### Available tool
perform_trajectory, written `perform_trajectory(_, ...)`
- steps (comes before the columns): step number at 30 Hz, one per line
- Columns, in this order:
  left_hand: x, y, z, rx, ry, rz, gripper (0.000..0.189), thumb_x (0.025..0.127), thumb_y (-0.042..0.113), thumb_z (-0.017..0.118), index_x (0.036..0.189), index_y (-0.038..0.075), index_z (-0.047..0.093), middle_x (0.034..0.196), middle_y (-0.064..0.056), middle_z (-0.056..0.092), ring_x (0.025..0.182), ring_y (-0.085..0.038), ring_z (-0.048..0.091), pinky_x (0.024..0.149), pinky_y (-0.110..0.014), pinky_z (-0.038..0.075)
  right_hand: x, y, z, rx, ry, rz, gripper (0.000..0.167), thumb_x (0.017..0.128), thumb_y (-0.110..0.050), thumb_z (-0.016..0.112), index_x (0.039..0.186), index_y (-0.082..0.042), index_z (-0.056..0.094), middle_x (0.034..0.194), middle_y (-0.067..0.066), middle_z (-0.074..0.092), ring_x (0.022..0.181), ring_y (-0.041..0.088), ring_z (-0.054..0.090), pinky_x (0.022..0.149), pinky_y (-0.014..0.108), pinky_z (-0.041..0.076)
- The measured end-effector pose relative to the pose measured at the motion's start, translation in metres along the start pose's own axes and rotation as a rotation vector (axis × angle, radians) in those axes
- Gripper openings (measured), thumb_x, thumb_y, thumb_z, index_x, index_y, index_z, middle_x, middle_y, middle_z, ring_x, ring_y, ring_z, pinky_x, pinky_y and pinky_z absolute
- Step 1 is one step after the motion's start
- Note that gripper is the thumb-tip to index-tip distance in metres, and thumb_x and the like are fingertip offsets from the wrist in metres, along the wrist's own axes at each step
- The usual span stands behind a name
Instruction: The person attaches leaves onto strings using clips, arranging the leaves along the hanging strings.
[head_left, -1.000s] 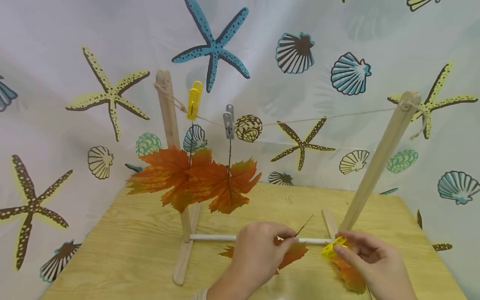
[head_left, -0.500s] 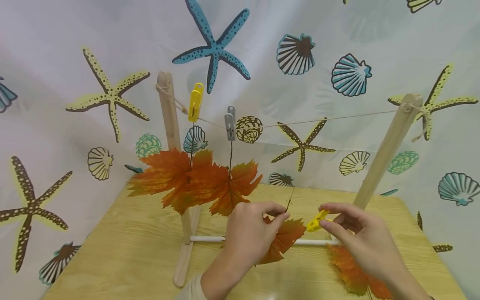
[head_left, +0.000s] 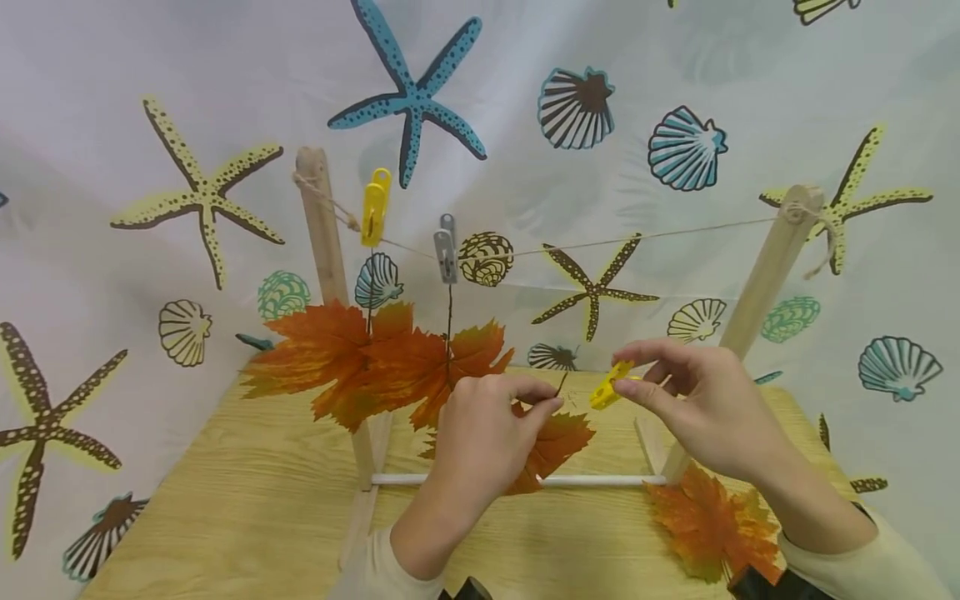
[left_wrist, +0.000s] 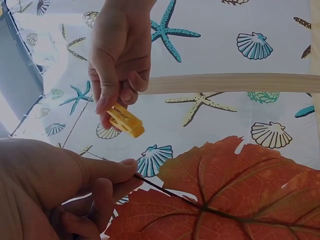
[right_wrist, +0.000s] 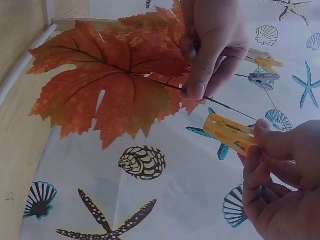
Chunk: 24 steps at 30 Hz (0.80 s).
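My left hand (head_left: 487,429) pinches the dark stem of an orange artificial maple leaf (head_left: 558,450) between thumb and forefinger. In the right wrist view the leaf (right_wrist: 102,80) spreads to one side of those fingers, and the stem's free end (right_wrist: 232,107) sticks out on the other. My right hand (head_left: 697,400) pinches a yellow clothespin (head_left: 609,387), just right of the stem tip. The left wrist view shows this clothespin (left_wrist: 125,121) apart from the stem. Behind, a string (head_left: 637,237) carries two leaves (head_left: 322,358), hung by a yellow clothespin (head_left: 373,208) and a grey clothespin (head_left: 446,250).
The string runs between a left wooden post (head_left: 321,225) and a right wooden post (head_left: 765,275). A white rod (head_left: 600,481) joins them low down. Another orange leaf (head_left: 712,521) lies at the right on the wooden table (head_left: 247,500). A patterned cloth (head_left: 510,50) hangs behind.
Both hands have risen from low over the table, the left with the leaf, the right with the clothespin. The right hand has also moved left, bringing the clothespin closer to the stem.
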<state>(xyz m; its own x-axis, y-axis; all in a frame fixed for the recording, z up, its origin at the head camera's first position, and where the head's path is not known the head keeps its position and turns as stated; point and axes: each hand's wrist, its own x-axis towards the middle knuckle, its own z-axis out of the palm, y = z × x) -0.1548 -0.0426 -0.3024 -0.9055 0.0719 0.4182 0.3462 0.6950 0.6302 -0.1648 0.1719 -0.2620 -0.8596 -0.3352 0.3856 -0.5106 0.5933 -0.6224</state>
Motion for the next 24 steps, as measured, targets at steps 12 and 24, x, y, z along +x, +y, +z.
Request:
perform_trajectory(12, 0.009, 0.007, -0.015, 0.005, 0.040, -0.018, 0.008, 0.086, 0.026, 0.079, 0.092, 0.020, 0.082, 0.086, 0.006, 0.078, 0.049, -0.004, 0.047, 0.046, -0.024, 0.038, 0.031, -0.037, -0.011, -0.131, 0.062, -0.160, 0.019, 0.090, -0.010, 0.074, 0.109, -0.012, 0.074, 0.096, -0.001, 0.075, 0.071, 0.009, 0.065, 0.066, 0.024, 0.055)
perform_trajectory(24, 0.023, 0.006, -0.022, -0.011, 0.086, 0.024, 0.008, 0.088, 0.022, 0.078, 0.094, 0.018, 0.082, 0.088, 0.005, 0.078, 0.061, -0.007, 0.062, 0.054, -0.024, 0.047, 0.050, -0.056, -0.013, -0.113, 0.063, -0.088, 0.013, 0.090, -0.014, 0.075, 0.103, -0.012, 0.075, 0.089, 0.001, 0.075, 0.067, 0.013, 0.067, 0.060, 0.022, 0.050)
